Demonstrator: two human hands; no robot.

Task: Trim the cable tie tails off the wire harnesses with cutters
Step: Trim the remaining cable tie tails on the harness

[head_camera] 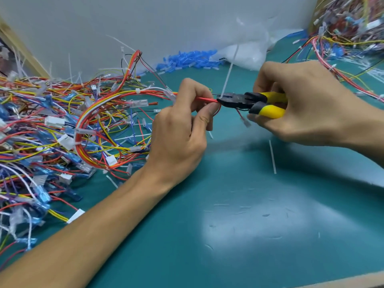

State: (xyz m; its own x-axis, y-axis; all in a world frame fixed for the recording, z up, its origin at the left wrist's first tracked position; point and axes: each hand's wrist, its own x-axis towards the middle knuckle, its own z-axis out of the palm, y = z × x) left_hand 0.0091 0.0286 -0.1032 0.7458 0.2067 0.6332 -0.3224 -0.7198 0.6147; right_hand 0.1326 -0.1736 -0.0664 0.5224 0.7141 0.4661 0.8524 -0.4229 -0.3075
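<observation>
White tail [228,73] beside left fingers [198,89]

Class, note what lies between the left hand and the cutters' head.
In the head view, a short stretch of red wire runs from the left hand to the cutters, where the white tie tail rises.
</observation>
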